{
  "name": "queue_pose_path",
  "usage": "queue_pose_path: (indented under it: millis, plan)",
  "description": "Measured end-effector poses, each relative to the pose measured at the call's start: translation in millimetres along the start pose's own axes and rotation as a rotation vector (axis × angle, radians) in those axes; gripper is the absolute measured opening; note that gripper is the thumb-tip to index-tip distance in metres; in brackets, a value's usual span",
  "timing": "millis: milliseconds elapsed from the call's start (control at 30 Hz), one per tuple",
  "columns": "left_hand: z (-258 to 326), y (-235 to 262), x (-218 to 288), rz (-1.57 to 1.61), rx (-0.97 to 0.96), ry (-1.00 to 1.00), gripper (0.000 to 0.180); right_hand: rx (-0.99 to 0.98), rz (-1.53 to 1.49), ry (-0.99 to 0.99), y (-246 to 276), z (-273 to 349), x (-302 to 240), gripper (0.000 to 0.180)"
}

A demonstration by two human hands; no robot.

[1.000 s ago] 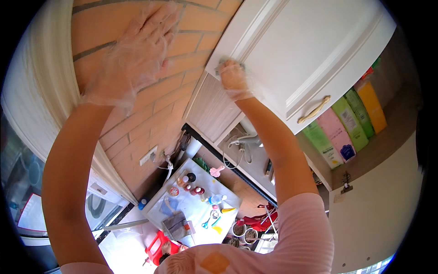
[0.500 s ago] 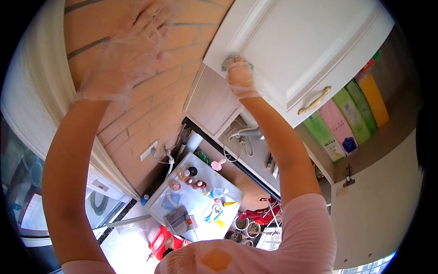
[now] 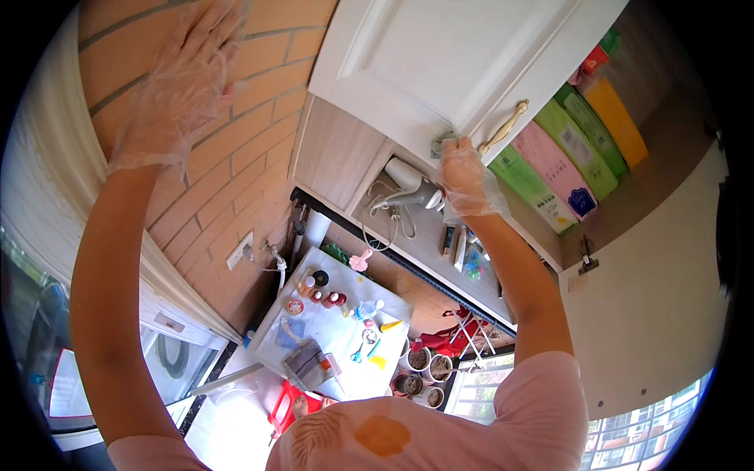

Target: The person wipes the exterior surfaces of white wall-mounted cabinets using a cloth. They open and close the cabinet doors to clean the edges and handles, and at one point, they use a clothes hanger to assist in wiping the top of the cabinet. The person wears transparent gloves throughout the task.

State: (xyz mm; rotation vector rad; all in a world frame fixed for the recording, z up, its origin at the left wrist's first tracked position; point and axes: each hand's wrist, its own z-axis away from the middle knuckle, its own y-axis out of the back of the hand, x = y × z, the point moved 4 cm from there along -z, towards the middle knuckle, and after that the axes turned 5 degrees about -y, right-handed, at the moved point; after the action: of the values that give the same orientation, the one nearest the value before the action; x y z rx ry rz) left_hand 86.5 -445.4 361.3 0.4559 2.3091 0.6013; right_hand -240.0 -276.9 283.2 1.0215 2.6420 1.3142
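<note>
Both of my hands wear thin clear plastic gloves. My left hand (image 3: 177, 90) lies flat on the orange brick wall (image 3: 267, 149), fingers stretched upward. My right hand (image 3: 463, 169) is closed on a small greyish-green cloth (image 3: 441, 144), mostly hidden by the fingers, and presses it to the lower edge of the white cabinet door (image 3: 440, 63). A brass-coloured handle (image 3: 505, 127) is on this door, just right of my right hand. On the shelf under the door lies a grey-and-white hair dryer (image 3: 420, 192) with its cord.
Green, pink and yellow packs (image 3: 561, 169) stand in the open cabinet at right. Another white door (image 3: 652, 275) hangs open there. Below, a white table (image 3: 345, 275) bears bottles, scissors and a folded cloth. Pots of soil (image 3: 440, 366) and a red stool (image 3: 287, 408) stand near it.
My right hand has moved right along the door's lower edge with the cloth, towards the handle. My left hand stays on the wall. The whole view has shifted slightly.
</note>
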Motion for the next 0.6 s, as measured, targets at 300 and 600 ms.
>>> queue_pose_path:
  millis: [300, 600]
  plan:
    - [6.0, -26.8, -8.3, 0.184, 0.069, 0.048, 0.05, -0.736, -1.57, -0.835, 2.8, 105.9, 7.5, 0.028]
    - [71.7, -4.7, 206.7, 2.677, -0.562, 0.505, 0.032, -0.681, -2.166, -0.729, 70.0, 123.2, -22.1, 0.031]
